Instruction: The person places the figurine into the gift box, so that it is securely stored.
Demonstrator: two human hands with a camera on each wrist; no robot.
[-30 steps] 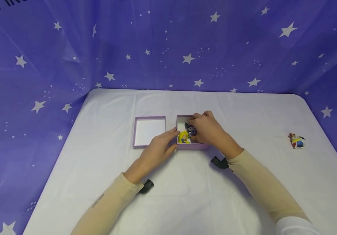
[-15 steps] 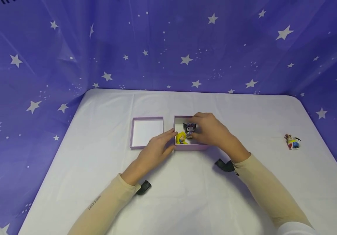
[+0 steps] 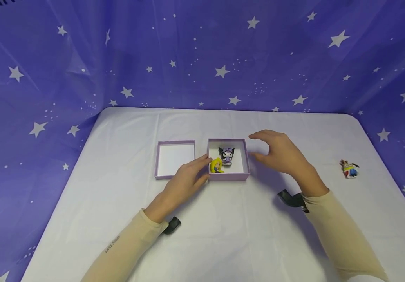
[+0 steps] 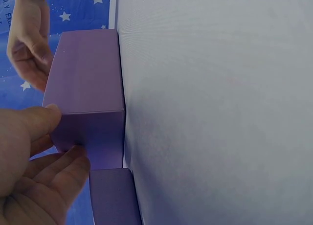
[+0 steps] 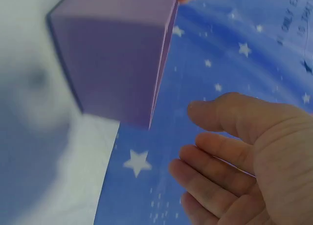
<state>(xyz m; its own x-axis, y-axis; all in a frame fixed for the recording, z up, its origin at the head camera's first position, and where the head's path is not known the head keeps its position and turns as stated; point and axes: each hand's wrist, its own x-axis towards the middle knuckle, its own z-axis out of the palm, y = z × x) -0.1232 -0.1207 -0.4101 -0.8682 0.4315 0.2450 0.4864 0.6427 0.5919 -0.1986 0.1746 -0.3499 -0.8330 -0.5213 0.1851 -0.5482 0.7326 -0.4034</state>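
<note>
A purple box with a pale inside stands open-topped on the white table. Two small figurines lie in it: a yellow-haired figurine at the near left corner, and a black-and-purple figurine with pointed ears near the middle. My left hand touches the box's left side, its thumb at the near corner and its fingers against the left wall. To the right of the box, my right hand holds nothing, with thumb and fingers spread apart; a gap separates it from the box in the right wrist view.
Left of the box lies the shallow purple lid, white inside facing up, partly behind my left hand. A crowned figurine in yellow, red and blue lies at the table's right. Purple star-printed cloth hangs behind the white table.
My right hand has let go of the black-and-purple figurine, leaving it inside the box, and has drawn out to the right. The left hand has stayed at the box's left side.
</note>
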